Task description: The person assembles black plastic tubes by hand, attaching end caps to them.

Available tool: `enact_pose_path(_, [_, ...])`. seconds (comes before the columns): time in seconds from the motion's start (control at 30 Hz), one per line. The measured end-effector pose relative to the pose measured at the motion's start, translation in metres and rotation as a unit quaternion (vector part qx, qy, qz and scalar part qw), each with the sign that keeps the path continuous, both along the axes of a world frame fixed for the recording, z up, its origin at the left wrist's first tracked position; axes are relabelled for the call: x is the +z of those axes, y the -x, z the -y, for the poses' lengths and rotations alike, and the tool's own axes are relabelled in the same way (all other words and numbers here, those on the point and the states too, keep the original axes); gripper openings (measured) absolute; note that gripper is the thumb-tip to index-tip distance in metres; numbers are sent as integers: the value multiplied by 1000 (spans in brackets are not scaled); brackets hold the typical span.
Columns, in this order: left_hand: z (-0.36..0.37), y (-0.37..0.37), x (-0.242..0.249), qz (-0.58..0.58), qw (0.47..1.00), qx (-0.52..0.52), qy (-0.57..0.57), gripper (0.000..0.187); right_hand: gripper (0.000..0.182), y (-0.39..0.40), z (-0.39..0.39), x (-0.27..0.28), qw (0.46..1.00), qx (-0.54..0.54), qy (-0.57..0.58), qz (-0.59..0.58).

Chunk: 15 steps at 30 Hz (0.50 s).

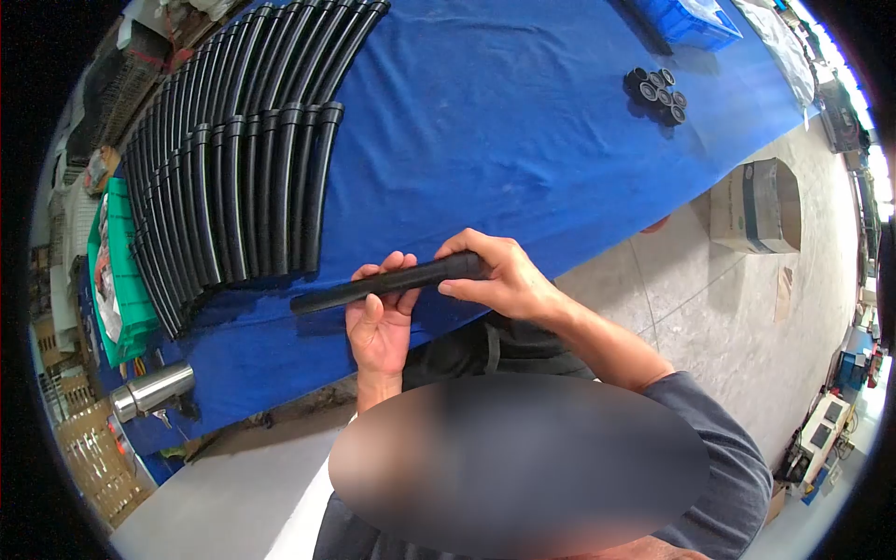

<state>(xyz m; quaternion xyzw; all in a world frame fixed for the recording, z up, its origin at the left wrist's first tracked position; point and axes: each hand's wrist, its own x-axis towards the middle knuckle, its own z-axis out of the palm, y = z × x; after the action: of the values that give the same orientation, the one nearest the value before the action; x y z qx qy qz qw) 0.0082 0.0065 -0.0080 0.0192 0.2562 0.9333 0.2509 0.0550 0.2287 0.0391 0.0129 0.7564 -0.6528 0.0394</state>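
Observation:
A black tube [392, 282] lies slantwise across both hands, above the near edge of the blue-covered table. My left hand [383, 322] wraps round the tube's middle, palm up, with the thumb in front and the fingertips behind. At the tube's right end, my right hand [499, 275] grips a thicker collar or cap with thumb and forefinger. Part of that end is hidden by the hand. Rows of similar black tubes [271, 187] with collared ends lie side by side at the table's left. Several short black caps or rings [661, 91] are grouped at the far right.
A blue plastic crate [695, 23] stands at the back right. Along the left edge are a green bin [126, 280] and a shiny metal cylinder [152, 390]. Blue cloth covers the table [467, 121]. An open cardboard box [758, 205] sits on the floor to the right.

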Motion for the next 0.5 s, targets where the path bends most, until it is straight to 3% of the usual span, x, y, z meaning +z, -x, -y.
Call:
enact_pose_path(0.1, [3,-1,-6,6,1000,8,6,31,38,-2,1,-3,998,1,60,-24])
enact_pose_path(0.13, [5,-1,-7,10,1000,7,4,31,38,-3,-2,-4,1000,6,17,-8])
enact_pose_path(0.2, [4,-1,-7,19,1000,5,2,30,37,-3,0,-1,977,1,161,141])
enact_pose_path(0.33, [5,0,-10,-5,1000,-5,-9,30,34,-3,3,-13,974,1,203,103])
enact_pose_path(0.5, [2,0,-7,5,1000,5,3,27,32,-3,2,-6,982,8,159,99])
